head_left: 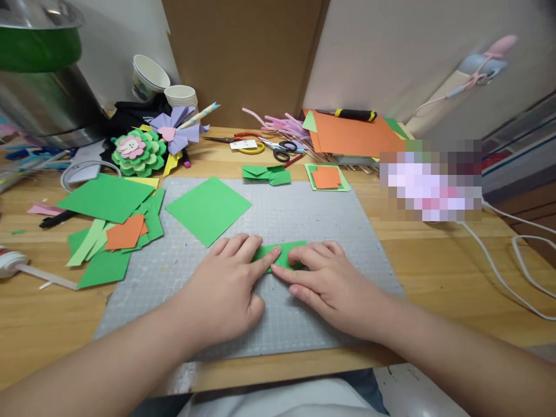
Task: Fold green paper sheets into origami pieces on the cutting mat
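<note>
Beyond the folded paper [284,253], the mat [313,211] is passable; scraps [122,233] (left) obstruct.

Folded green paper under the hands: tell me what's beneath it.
Grey mat shows around the folded green paper and likely continues beneath, but the spot underneath is covered. The left hand and right hand hide parts of the paper.

Head cam, fwd/down, close over desk [447,272]

The folded green paper [284,255] is partly hidden by fingers [266,263], a tabletop object [430,185] pixelated.
</note>
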Demonstrator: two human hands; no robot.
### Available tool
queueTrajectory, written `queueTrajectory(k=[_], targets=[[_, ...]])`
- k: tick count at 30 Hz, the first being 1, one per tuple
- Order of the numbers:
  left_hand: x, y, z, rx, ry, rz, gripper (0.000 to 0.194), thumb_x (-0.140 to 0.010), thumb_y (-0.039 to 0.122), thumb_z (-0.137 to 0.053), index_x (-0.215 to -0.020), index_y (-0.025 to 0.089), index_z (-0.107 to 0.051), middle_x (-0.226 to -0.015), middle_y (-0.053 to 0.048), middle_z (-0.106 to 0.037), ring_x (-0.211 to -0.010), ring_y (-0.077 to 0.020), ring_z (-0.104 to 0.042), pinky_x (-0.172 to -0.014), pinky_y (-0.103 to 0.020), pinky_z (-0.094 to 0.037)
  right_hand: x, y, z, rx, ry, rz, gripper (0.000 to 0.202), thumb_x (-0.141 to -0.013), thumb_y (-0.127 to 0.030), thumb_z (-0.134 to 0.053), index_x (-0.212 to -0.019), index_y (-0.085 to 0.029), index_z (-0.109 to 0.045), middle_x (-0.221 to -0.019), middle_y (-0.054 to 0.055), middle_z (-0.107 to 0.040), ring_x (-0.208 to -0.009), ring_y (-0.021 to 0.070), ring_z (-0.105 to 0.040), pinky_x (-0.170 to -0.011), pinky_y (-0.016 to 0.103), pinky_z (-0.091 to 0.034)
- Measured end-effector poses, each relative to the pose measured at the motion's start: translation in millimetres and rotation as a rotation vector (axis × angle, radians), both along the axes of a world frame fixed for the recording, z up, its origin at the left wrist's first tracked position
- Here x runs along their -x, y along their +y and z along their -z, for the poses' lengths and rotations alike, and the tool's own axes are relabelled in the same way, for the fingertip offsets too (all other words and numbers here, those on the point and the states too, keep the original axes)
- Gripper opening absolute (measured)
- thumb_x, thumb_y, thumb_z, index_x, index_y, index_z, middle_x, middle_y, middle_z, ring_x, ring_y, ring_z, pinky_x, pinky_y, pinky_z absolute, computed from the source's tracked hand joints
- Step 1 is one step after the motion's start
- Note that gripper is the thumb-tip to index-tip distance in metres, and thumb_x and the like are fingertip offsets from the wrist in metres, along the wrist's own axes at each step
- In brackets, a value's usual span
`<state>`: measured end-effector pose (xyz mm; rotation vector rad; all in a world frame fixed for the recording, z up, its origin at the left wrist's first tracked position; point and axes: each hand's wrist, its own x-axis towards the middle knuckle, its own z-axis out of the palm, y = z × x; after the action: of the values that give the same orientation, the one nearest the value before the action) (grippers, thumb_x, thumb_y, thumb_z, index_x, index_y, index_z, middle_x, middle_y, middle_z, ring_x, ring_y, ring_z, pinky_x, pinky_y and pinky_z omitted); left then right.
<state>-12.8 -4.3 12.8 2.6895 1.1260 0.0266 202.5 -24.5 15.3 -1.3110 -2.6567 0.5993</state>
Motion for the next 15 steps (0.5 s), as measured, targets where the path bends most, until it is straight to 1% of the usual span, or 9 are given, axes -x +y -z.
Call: queueTrajectory(k=[2,3,6,7,10,13,15], targets=[[0.1,0.2,0.4,-0.001,-0.001,0.001,0.066,-0.073,0.02,-0.046,-0.139,0.022,-0.043,-0.121,-0.012,-0.049,-0.117,-0.0311,-0.041,-0.099,-0.048,-0.032,6.0,-2.7,1.6,-0.02,-0.01,0.026,0.028,-0.096,-0.029,-0.044,-0.117,-0.028,-0.062,-0.104,0.007,-0.057,-0.102,0.0244,-0.047,-0.086,0.043,-0.031],[0.2,0.4,0.4,-0.001,-0.003,0.003,0.066,-0.073,0.02,-0.047,-0.139,0.022,-0.043,-0.12,-0.011,-0.049,-0.116,-0.0313,-0.041,-0.098,-0.048,-0.033,9.3,-4.1,2.6,-0.046,-0.018,0.02,0.028,-0.096,-0.028,-0.044,-0.115,-0.026,-0.064,-0.102,0.007,-0.058,-0.103,0.0248,-0.046,-0.088,0.044,-0.029],[0.5,1.0,0.0,-0.002,-0.015,0.003,0.066,-0.072,0.021,-0.048,-0.138,0.024,-0.045,-0.119,-0.011,-0.049,-0.115,-0.0321,-0.041,-0.096,-0.049,-0.034,17.0,-5.3,3.4,-0.153,-0.057,-0.073,0.025,-0.092,-0.022,-0.046,-0.106,-0.015,-0.065,-0.099,0.009,-0.06,-0.102,0.0248,-0.046,-0.097,0.049,-0.019],[0.9,1.2,-0.3,-0.001,-0.02,0.001,0.065,-0.072,0.021,-0.049,-0.137,0.024,-0.046,-0.119,-0.011,-0.049,-0.115,-0.0323,-0.041,-0.096,-0.049,-0.034,18.2,-4.3,2.9,-0.172,-0.066,-0.107,0.024,-0.092,-0.021,-0.046,-0.103,-0.013,-0.065,-0.097,0.009,-0.061,-0.1,0.0242,-0.047,-0.097,0.049,-0.017],[2.9,3.0,-0.8,0.017,-0.045,-0.003,0.063,-0.072,0.021,-0.049,-0.134,0.025,-0.048,-0.118,-0.01,-0.049,-0.114,-0.0325,-0.041,-0.094,-0.049,-0.035,17.0,1.7,1.0,-0.127,-0.042,-0.13,0.025,-0.094,-0.024,-0.044,-0.102,-0.016,-0.066,-0.093,0.007,-0.061,-0.091,0.0221,-0.047,-0.088,0.046,-0.023],[5.3,7.2,-1.0,0.065,-0.072,0.013,0.061,-0.071,0.021,-0.05,-0.131,0.029,-0.051,-0.116,-0.009,-0.048,-0.113,-0.0318,-0.041,-0.09,-0.048,-0.037,13.0,6.7,2.6,-0.09,0.008,-0.103,0.027,-0.096,-0.026,-0.043,-0.109,-0.023,-0.065,-0.095,0.005,-0.061,-0.09,0.0215,-0.046,-0.081,0.041,-0.025],[6.4,10.3,-0.7,0.089,-0.08,0.021,0.06,-0.071,0.02,-0.05,-0.13,0.03,-0.053,-0.114,-0.008,-0.048,-0.11,-0.0311,-0.042,-0.089,-0.046,-0.037,12.3,7.2,5.3,-0.108,0.013,-0.109,0.027,-0.096,-0.027,-0.043,-0.113,-0.024,-0.064,-0.098,0.006,-0.061,-0.091,0.022,-0.045,-0.08,0.041,-0.024]])
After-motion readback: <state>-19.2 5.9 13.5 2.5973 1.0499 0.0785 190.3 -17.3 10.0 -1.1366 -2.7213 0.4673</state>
